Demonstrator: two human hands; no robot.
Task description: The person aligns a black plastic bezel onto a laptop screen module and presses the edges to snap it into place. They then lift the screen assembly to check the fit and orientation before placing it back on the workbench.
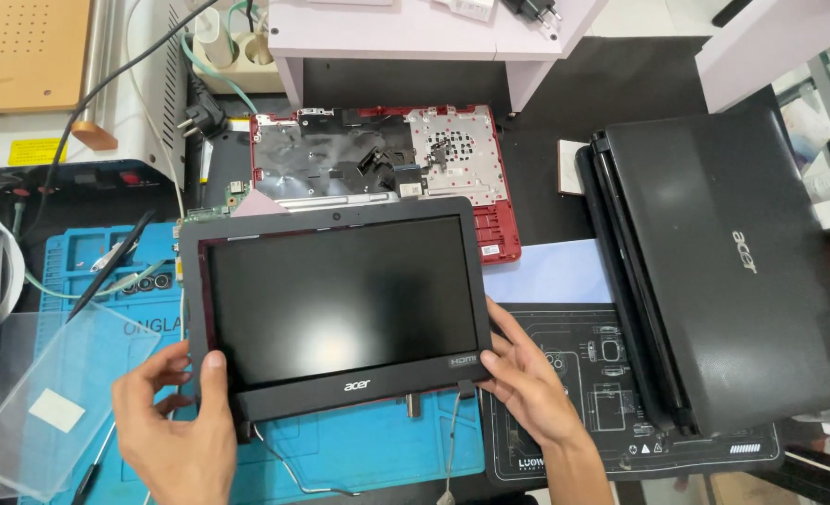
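The detached laptop screen panel (340,304), black-bezelled with a dark glossy display, is the landmark here: it lies roughly flat and slightly askew over a blue repair mat (377,449), with thin cables (288,468) trailing from its lower hinge edge toward the person. To the right of the panel, and the biggest thing on the bench, sits a closed black laptop (733,271), stacked on what looks like a second black machine, though the edges are too dark to be sure. Behind the panel's top edge lies an opened red laptop base (387,159), its metal keyboard backing and dark internal sheeting exposed. Between the panel and the black laptop is a black work mat (611,383) printed with white diagrams, and a pale blue sheet (550,271) above it. Left of the panel, a clear plastic sheet (55,402) rests tilted over the blue mat's corner. The left hand (176,430) grips the panel's lower left corner, thumb pressed on the front bezel and fingers curled behind the edge. The right hand (527,374) holds the lower right corner, fingers spread along the side and thumb near the bottom bezel. Far behind the panel to the left, a black power plug (204,117) lies beside a white machine (78,131). A small green circuit board (223,201) peeks out at the panel's upper left corner.
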